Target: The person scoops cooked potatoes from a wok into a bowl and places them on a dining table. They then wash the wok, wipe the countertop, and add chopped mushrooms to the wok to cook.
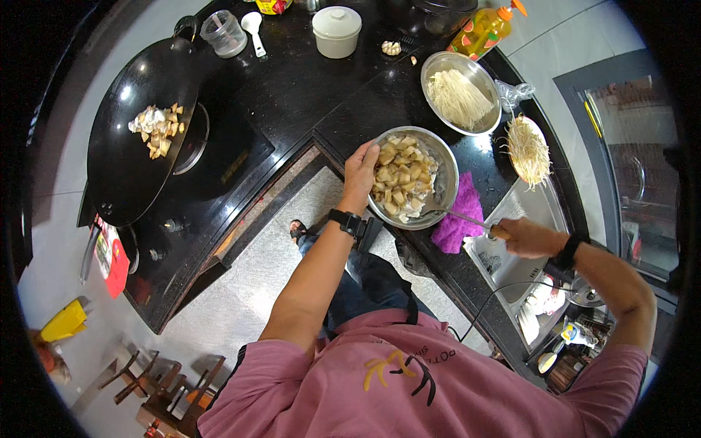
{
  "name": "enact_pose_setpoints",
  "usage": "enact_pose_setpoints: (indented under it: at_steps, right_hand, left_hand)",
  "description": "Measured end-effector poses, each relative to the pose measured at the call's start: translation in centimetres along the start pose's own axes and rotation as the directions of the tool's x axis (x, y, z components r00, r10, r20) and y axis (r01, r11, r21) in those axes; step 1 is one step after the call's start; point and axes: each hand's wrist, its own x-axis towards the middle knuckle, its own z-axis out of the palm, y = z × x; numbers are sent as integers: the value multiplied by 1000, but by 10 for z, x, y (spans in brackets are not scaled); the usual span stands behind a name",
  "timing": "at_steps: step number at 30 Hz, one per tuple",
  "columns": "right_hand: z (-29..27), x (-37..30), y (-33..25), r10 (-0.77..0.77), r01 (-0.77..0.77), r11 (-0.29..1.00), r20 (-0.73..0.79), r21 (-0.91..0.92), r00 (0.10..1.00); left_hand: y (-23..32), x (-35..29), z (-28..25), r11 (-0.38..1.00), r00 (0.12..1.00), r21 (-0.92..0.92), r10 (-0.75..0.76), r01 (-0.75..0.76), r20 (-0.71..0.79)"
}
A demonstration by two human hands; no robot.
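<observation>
My left hand grips the left rim of a steel bowl, thumb over the edge. Cut pale-brown chunks, with some white powder or paste among them, fill much of the bowl. In my right hand is the wooden end of a long metal cooking utensil; its head dips into the bowl's lower right side, and its exact shape is hard to make out. A purple cloth lies right beside the bowl. To the left, similar chunks and white matter sit inside a black wok.
Enoki mushrooms fill another steel bowl beyond mine. Bean sprouts are near the sink. Along the back stand a lidded white pot, a clear cup, a white spoon, garlic and an orange-topped bottle.
</observation>
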Motion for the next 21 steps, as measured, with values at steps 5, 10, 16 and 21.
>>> enact_pose_setpoints:
  at_steps: [5, 10, 16, 21]
  right_hand:
    - [57, 4, -26, 57, -33, 962, -81, 272, 995]
    - [87, 10, -75, 222, -176, 762, 5, 623, 975]
    - [91, 19, -127, 205, -121, 296, 60, 947, 977]
    - [78, 22, -149, 163, -181, 33, 174, 983, 971]
  left_hand:
    - [2, -7, 1, 999, 1000, -28, 23, -24, -9]
    - [-6, -15, 6, 997, 994, -61, 31, -37, -109]
    - [-24, -23, 16, 981, 977, -144, 101, -129, -188]
    - [-31, -38, 27, 971, 961, -168, 126, -171, -245]
